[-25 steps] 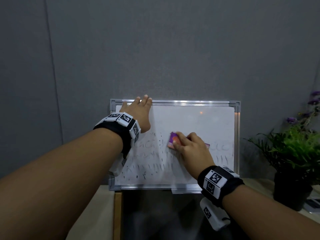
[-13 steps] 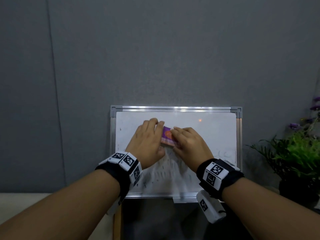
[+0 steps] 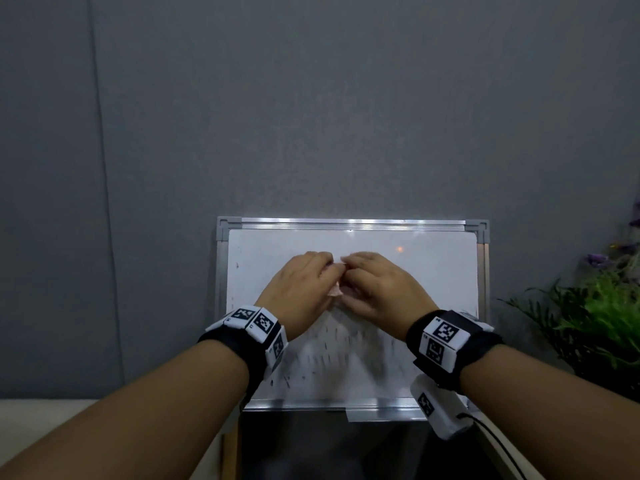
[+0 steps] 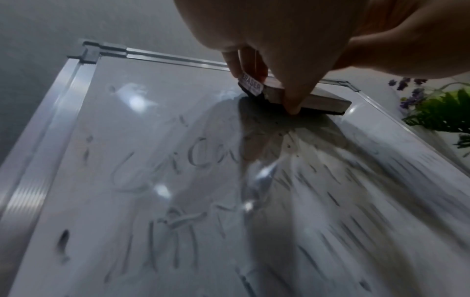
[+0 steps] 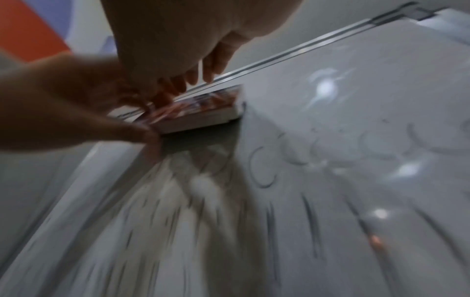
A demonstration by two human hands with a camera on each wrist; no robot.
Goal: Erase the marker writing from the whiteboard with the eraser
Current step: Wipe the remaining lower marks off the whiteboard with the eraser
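premises read as an office or meeting-room corner. evidence: a grey fabric-faced partition wall (image 3: 311, 98); a small aluminium-framed whiteboard (image 3: 433, 271) propped upright against it, bearing half-wiped marker writing; a light desk surface (image 3: 41, 410) below; a potted green plant (image 3: 602, 317) with purple flowers at the right edge.

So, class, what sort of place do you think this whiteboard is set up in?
Probably an office or study corner: a small framed whiteboard leans against a grey panelled wall, with a potted plant on the desk beside it.
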